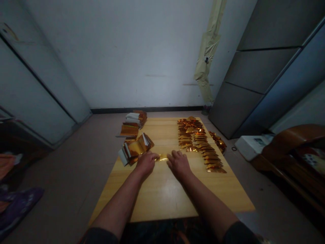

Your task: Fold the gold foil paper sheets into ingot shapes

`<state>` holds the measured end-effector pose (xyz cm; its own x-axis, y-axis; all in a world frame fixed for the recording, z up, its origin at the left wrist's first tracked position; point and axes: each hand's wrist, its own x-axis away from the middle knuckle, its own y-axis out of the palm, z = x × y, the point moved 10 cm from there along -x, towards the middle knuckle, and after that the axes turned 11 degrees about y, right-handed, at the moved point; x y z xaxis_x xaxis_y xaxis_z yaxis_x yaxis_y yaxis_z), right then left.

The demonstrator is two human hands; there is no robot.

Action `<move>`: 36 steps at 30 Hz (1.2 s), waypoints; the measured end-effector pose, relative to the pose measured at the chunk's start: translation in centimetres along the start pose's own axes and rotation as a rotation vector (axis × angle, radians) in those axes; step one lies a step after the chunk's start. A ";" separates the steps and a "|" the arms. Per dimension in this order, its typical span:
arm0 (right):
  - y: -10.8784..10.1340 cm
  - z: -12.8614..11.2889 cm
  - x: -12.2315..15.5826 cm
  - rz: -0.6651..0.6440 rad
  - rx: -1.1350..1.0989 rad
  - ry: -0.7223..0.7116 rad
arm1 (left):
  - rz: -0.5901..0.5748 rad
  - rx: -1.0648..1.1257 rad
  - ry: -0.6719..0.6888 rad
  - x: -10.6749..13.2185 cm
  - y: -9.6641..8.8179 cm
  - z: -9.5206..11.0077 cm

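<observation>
A small piece of gold foil paper (162, 158) lies on the low wooden table (165, 196) between my two hands. My left hand (146, 162) is closed on its left end with fingers curled over it. My right hand (179, 163) presses its right end with fingers bent down on the table. A fanned stack of flat gold foil sheets (134, 149) sits just left of my left hand. Rows of folded gold foil pieces (200, 144) stretch along the right side of the table, beside my right hand.
More foil stacks (133, 123) lie at the table's far left. A grey cabinet (259, 71) stands right, a white box (250, 145) and a wooden chair (299, 149) beside it. Clothes (15, 203) lie on the floor at left.
</observation>
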<state>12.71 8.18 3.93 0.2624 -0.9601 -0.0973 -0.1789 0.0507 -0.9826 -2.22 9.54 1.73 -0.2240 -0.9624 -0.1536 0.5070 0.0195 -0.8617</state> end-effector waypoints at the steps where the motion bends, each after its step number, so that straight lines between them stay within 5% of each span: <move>1: -0.3 0.1 0.2 0.009 -0.010 0.003 | 0.001 0.000 -0.004 0.0 0.0 0.0; 6: -1.5 -1.8 -0.1 0.073 -0.213 -0.033 | -0.002 -0.004 -0.003 -0.1 0.1 -0.3; 11: 0.7 -2.9 -3.2 -0.050 -0.515 0.099 | -0.042 0.004 -0.046 -0.5 0.5 -1.2; 19: 3.9 -2.7 -6.5 -0.379 -0.305 0.161 | 0.006 -0.031 -0.131 0.0 -0.1 -1.8; 36: 4.3 -3.6 -8.0 -0.423 -0.108 0.188 | 0.022 -0.086 -0.259 1.2 -1.1 -1.5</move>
<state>6.41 15.03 1.07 0.1595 -0.9240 0.3475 -0.1938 -0.3745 -0.9068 -4.24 8.78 1.75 0.0123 -0.9985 -0.0531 0.4344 0.0532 -0.8992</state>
